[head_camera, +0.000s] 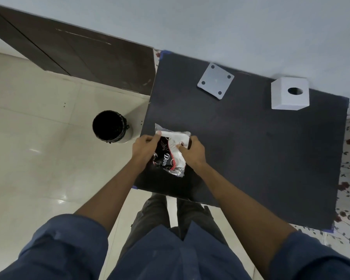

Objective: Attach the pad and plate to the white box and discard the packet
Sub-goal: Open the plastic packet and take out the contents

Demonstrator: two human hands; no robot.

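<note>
Left hand [144, 146] and right hand [192, 151] both pinch the crinkled clear plastic packet [171, 152] between them; its contents are unreadable.

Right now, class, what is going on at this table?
A person holds a packet in both hands, the left hand at its top corner and the right hand on its side, over the near edge of the dark table. They seem to be opening it. The plate and the white box lie apart at the far side, untouched. A bin stands on the floor to the left.
</note>
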